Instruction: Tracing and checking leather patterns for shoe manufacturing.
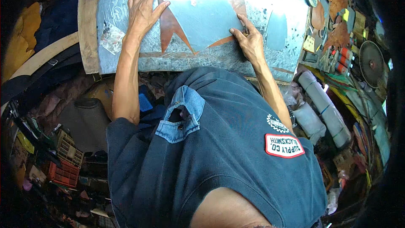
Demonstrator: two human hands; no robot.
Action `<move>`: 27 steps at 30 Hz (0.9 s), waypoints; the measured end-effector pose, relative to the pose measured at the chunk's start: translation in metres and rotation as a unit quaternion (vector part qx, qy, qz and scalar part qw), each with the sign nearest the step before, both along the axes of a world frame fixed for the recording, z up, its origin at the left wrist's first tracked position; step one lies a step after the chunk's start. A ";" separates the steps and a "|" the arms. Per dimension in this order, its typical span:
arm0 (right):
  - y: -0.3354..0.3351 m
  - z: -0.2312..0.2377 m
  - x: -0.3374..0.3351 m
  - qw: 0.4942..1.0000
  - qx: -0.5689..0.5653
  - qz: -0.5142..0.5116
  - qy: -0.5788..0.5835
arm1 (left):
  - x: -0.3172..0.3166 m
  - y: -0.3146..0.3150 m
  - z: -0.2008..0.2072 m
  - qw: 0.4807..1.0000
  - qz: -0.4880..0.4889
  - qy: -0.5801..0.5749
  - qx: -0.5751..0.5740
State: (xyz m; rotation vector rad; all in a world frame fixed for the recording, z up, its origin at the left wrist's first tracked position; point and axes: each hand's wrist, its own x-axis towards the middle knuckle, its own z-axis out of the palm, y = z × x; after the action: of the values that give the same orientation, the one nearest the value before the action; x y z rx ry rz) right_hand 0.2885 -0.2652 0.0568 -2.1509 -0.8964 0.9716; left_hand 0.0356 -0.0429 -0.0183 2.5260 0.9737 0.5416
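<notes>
Scratched counter [122, 14]; grey sheet [200, 17] lies between left hand [142, 14], fingers splayed, empty, and right hand [252, 44], fingers bent at its edge. Right grip: I cannot tell.

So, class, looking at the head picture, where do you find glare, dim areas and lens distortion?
Head view: white glare washes over the upper part of the grey sheet; head view, lower left: the red plastic crate sits in dim light; head view again: the workbench has edges bowed by fisheye distortion, and the picture's corners fall to black.
</notes>
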 end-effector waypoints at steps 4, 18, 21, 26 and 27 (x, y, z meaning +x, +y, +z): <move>0.005 0.009 0.000 1.000 0.002 0.013 -0.011 | 0.001 0.003 0.004 1.000 -0.001 0.010 0.002; 0.002 0.027 -0.007 0.999 -0.037 0.016 -0.001 | -0.001 -0.007 0.050 0.996 0.011 0.038 -0.075; 0.002 0.029 -0.008 1.000 -0.014 0.020 -0.020 | -0.004 -0.004 0.052 0.996 -0.003 0.060 -0.072; 0.008 0.031 -0.009 1.000 -0.010 0.020 -0.008 | -0.004 -0.001 0.064 0.995 -0.010 0.089 -0.049; 0.011 0.031 -0.010 1.000 -0.004 0.021 0.001 | -0.004 0.000 0.066 0.994 -0.006 0.096 -0.047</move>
State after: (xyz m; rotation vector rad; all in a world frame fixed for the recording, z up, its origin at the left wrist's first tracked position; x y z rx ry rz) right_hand 0.2783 -0.2545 0.0873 -2.1458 -0.9405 1.0000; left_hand 0.0314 -0.0433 0.0476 2.5320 1.0240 0.2464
